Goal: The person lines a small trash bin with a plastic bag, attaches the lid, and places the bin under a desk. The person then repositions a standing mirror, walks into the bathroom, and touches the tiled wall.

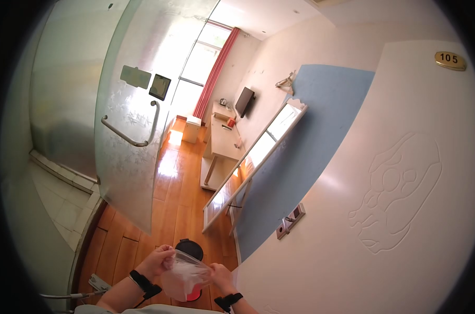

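Observation:
A clear plastic bag (pixel 184 273) is stretched between my two hands, low in the middle of the head view. My left hand (pixel 160 260) is closed on its upper left edge, the fingers pinched together. On the other side, my right hand (pixel 222 276) grips the bag's right edge. A black round object (pixel 189 248) shows just beyond the bag, partly covered by it. Something red (pixel 194 293) lies beneath, seen partly through the plastic; its kind is unclear. Both wrists wear black straps.
A frosted glass door (pixel 133 104) with a metal handle (pixel 138 140) stands ajar at left. To the right is a white door (pixel 342 183) numbered 105. Ahead, a tall mirror (pixel 258 157) leans near the wall, with a desk (pixel 224 141) behind it on the wooden floor (pixel 164 204).

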Tool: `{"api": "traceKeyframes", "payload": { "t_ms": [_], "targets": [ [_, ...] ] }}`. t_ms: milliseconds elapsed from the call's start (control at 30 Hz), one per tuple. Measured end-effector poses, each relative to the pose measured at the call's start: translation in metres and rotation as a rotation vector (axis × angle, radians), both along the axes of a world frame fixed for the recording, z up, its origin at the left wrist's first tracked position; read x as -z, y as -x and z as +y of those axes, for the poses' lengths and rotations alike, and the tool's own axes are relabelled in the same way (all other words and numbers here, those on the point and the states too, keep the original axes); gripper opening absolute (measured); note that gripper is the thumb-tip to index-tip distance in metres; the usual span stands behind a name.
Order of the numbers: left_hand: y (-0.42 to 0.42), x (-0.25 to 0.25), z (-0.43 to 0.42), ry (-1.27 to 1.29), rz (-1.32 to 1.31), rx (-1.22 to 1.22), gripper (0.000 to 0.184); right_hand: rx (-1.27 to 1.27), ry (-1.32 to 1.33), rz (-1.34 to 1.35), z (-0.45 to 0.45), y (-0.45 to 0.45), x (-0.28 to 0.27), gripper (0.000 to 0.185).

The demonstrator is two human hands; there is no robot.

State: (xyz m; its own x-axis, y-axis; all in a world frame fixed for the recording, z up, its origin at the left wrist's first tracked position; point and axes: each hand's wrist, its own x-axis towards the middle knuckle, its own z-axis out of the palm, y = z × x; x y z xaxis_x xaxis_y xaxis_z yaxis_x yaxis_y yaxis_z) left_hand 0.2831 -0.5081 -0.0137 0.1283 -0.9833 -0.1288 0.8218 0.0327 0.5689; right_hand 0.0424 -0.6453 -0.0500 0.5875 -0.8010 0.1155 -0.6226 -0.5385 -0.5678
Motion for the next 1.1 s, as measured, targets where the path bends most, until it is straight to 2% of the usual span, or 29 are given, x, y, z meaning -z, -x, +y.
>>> {"api": "traceKeyframes", "payload": {
  "t_ms": [67, 100, 167, 200, 267, 300, 367, 400, 467, 500, 567, 600, 667, 700, 733, 800, 867, 900, 933, 967, 1000, 1033, 1067, 1100],
  "targets": [
    [0.000, -0.028, 0.014, -0.064, -0.316, 0.079, 0.022, 0.091, 0.036, 0.086, -0.017, 0.015, 0.009, 0.036],
    [-0.001, -0.034, 0.021, -0.063, -0.314, 0.078, 0.022, 0.180, -0.295, -0.033, -0.023, 0.026, 0.003, 0.033],
    [-0.003, -0.041, 0.030, -0.184, -1.149, 0.093, 0.045, 0.321, -0.910, -0.380, -0.029, 0.034, 0.006, 0.030],
    [-0.009, -0.028, 0.028, -0.183, -1.148, 0.093, 0.045, 0.321, -0.910, -0.379, -0.030, 0.038, 0.005, 0.030],
    [-0.025, 0.013, 0.026, -0.219, -1.596, -0.085, 0.059, 0.026, -1.446, -0.787, -0.032, 0.049, 0.001, 0.029],
    [-0.028, 0.017, 0.026, -0.217, -1.595, -0.083, 0.059, 0.029, -1.445, -0.789, -0.023, 0.047, -0.011, 0.029],
    [-0.031, 0.022, 0.026, -0.385, -1.826, -0.068, 0.053, -0.148, -1.500, -0.991, -0.008, 0.042, -0.033, 0.029],
    [-0.034, 0.025, 0.025, -0.383, -1.825, -0.067, 0.053, -0.146, -1.498, -0.992, -0.008, 0.041, -0.031, 0.029],
    [-0.037, 0.032, 0.023, -0.355, -1.844, 0.158, 0.049, -0.187, -1.534, -1.230, -0.014, 0.039, -0.021, 0.031],
    [-0.037, 0.036, 0.020, -0.356, -1.842, 0.160, 0.049, -0.183, -1.535, -1.229, -0.023, 0.039, -0.013, 0.031],
    [-0.037, 0.042, 0.016, -0.546, -1.341, 0.308, 0.050, -0.281, -1.657, -1.338, -0.040, 0.039, 0.005, 0.029],
    [-0.034, 0.038, 0.019, -0.547, -1.341, 0.311, 0.050, -0.278, -1.658, -1.340, -0.037, 0.039, 0.001, 0.029],
    [-0.021, 0.020, 0.027, -0.192, -0.189, 0.207, 0.048, -0.093, -1.591, -1.293, -0.025, 0.038, -0.025, 0.025],
    [-0.017, 0.013, 0.027, -0.105, 0.056, 0.211, 0.044, -0.092, -1.591, -1.290, -0.025, 0.040, -0.025, 0.025],
    [-0.013, 0.000, 0.027, -0.105, 0.058, 0.209, 0.044, -0.185, -1.585, -1.203, -0.027, 0.041, -0.025, 0.023],
    [-0.006, -0.022, 0.028, 0.078, 0.276, 0.141, 0.036, -0.273, -1.578, -1.117, -0.036, 0.048, -0.019, 0.021],
    [-0.013, -0.013, 0.029, 0.145, 0.357, 0.152, 0.029, -0.512, -1.823, -0.974, -0.052, 0.062, -0.003, 0.019],
    [-0.020, -0.008, 0.030, 0.212, 0.436, 0.161, 0.022, -0.511, -1.825, -0.974, -0.047, 0.063, -0.005, 0.019],
    [-0.028, -0.003, 0.030, 0.210, 0.437, 0.160, 0.022, -0.163, -1.406, -0.686, -0.036, 0.062, -0.014, 0.021],
    [-0.038, -0.001, 0.029, 0.114, 0.193, 0.174, 0.015, 0.145, -0.961, -0.397, -0.029, 0.062, -0.020, 0.024],
    [-0.046, -0.002, 0.029, 0.018, -0.050, 0.187, 0.010, 0.146, -0.962, -0.398, -0.030, 0.067, -0.012, 0.024],
    [-0.052, -0.005, 0.031, 0.018, -0.051, 0.188, 0.010, 0.152, -0.540, -0.205, -0.033, 0.075, 0.000, 0.027],
    [-0.056, -0.009, 0.034, -0.065, -0.422, 0.163, 0.010, 0.151, -0.118, -0.013, -0.032, 0.079, 0.000, 0.031],
    [-0.060, -0.012, 0.038, -0.172, -0.787, 0.158, 0.010, 0.151, -0.121, -0.014, -0.032, 0.082, 0.000, 0.031]
  ]
}}
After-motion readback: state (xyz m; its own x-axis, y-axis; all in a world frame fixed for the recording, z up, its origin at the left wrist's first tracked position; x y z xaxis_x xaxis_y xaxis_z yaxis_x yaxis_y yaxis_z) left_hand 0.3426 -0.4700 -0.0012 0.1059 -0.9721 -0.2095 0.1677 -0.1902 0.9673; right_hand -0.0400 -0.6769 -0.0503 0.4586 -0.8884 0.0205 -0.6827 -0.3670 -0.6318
